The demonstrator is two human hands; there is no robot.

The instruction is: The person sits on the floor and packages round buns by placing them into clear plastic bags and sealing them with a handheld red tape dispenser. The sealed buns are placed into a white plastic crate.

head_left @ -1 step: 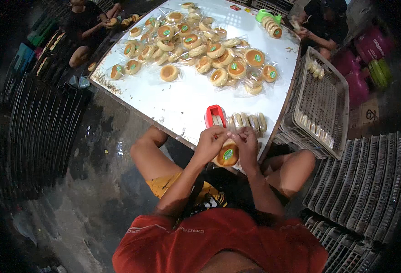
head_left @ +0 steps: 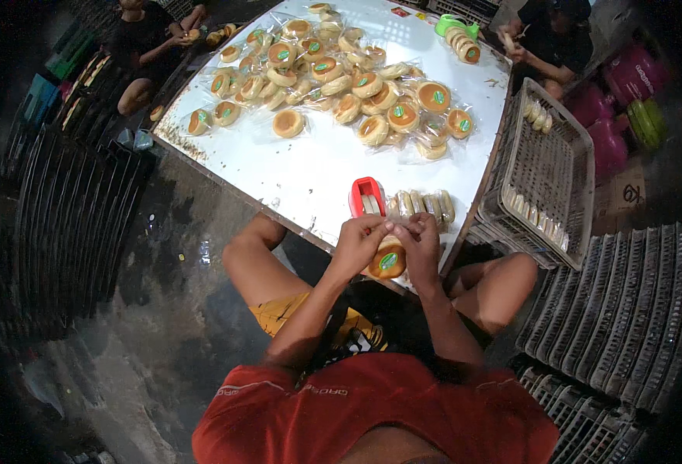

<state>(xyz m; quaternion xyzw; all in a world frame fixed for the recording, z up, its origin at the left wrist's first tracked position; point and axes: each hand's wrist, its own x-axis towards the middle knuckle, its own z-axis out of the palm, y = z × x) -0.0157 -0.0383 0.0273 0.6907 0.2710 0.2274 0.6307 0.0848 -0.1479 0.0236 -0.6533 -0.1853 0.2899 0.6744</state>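
Note:
Close to the table's near edge, a round golden-brown bun (head_left: 388,261) with a green label sits in clear plastic between my hands. My left hand (head_left: 356,246) pinches the gathered plastic at the bun's far side. The fingertips of my right hand (head_left: 424,244) meet it there, closed on the same wrapper. Just beyond my left fingers stands a red tape dispenser (head_left: 366,188) with a pale roll inside. A row of wrapped buns (head_left: 426,206) on edge lies past my right hand. Farther off, many bagged buns (head_left: 325,73) are heaped on the white table (head_left: 287,182).
A grey plastic crate (head_left: 586,170) holding rows of buns stands off the table's right edge, with stacked crates (head_left: 612,317) nearer me. A green dispenser (head_left: 457,28) sits at the far right beside more buns. Two people work across the table, one at each far side.

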